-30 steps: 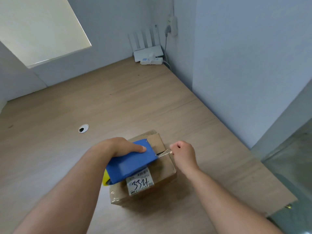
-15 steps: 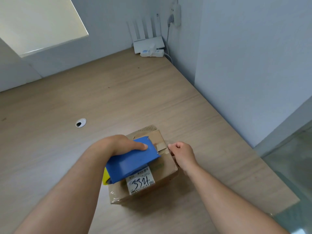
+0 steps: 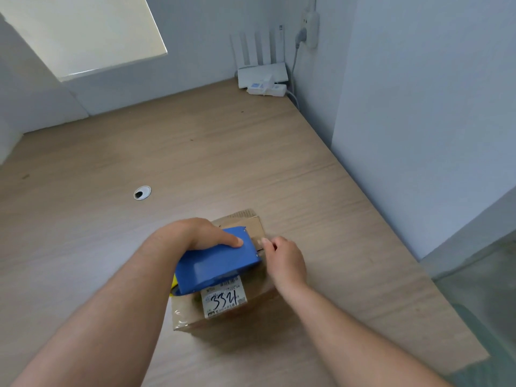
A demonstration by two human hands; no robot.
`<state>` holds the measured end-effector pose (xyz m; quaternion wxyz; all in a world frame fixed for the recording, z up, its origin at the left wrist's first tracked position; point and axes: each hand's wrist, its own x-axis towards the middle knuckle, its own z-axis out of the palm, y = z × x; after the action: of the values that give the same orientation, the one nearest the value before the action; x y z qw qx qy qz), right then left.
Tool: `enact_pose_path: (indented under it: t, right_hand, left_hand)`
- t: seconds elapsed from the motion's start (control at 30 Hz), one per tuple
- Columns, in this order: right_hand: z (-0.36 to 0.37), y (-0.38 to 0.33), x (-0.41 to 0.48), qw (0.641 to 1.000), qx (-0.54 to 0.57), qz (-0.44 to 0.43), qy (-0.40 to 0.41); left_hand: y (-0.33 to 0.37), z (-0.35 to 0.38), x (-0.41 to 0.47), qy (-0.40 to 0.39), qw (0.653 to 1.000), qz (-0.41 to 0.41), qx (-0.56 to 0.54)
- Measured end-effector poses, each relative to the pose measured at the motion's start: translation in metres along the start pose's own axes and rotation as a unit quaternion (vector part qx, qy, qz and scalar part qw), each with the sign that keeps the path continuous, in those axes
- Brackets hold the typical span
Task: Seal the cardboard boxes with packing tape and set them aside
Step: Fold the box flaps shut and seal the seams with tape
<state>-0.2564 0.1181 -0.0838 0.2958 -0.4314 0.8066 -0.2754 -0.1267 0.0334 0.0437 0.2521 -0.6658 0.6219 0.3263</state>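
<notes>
— Head view, item one?
— Cardboard box point(image 3: 257, 289), flat on the worktop point(image 3: 195, 163), straight ahead of the body and close in, between the two forearms. White label point(image 3: 224, 300) marked 3321 on the near part of the top; far flap edge visible at the back.
— Long axis?
— Near-left to far-right, judged from the visible edges. Seam line covered, so unconfirmed.
— Item two?
— Blue tape dispenser point(image 3: 217, 263), resting on the box top or just above it; cannot tell which. Body laid along the same diagonal, mouth toward far right, yellow part point(image 3: 173, 283) at the near-left end.
— Grips?
— Left hand point(image 3: 201, 233): wrapped over the dispenser from the far side, thumb flat along the blue flank. Right hand point(image 3: 284, 258): fingers curled, fingertips point(image 3: 264, 241) at the dispenser's mouth, over the right part of the box. Tape end not discernible; pinched or merely pressed down, cannot tell.
— Nearer hand for the pull?
— Left, on the tool. Probable next move: tape end anchored at the right, dispenser drawn back toward near-left along the top. Risk: strip laid off the seam if angled.
— Remainder?
— Cable grommet point(image 3: 142, 192), left of the box, well apart. Router point(image 3: 262, 71) and power strip point(image 3: 266, 89) in the far corner, wall plug point(image 3: 310, 29) above.
</notes>
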Motion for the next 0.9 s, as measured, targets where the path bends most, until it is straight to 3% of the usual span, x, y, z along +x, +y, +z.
enact_pose_path:
  t: [0.33,0.47,0.6,0.7,0.9]
  right_hand:
    - [-0.004,0.0,-0.001,1.0,0.005,0.003,-0.005]
    - [-0.007,-0.003,-0.003,1.0,-0.014,0.001,0.004]
    - [-0.003,-0.002,-0.002,1.0,-0.018,-0.001,0.02]
    - [0.001,-0.004,-0.002,0.999,-0.022,0.007,0.031]
    - [0.001,-0.009,-0.005,0.998,-0.039,0.004,0.044]
  left_hand:
    - [-0.032,-0.009,-0.001,-0.025,0.996,0.083,-0.023]
    - [-0.104,-0.028,0.006,-0.043,0.994,0.096,-0.008]
    - [-0.2,-0.04,0.007,-0.085,0.995,0.048,0.019]
    - [-0.225,-0.034,0.019,-0.054,0.997,0.046,0.01]
    - [-0.205,-0.007,0.043,-0.006,0.998,0.063,-0.006]
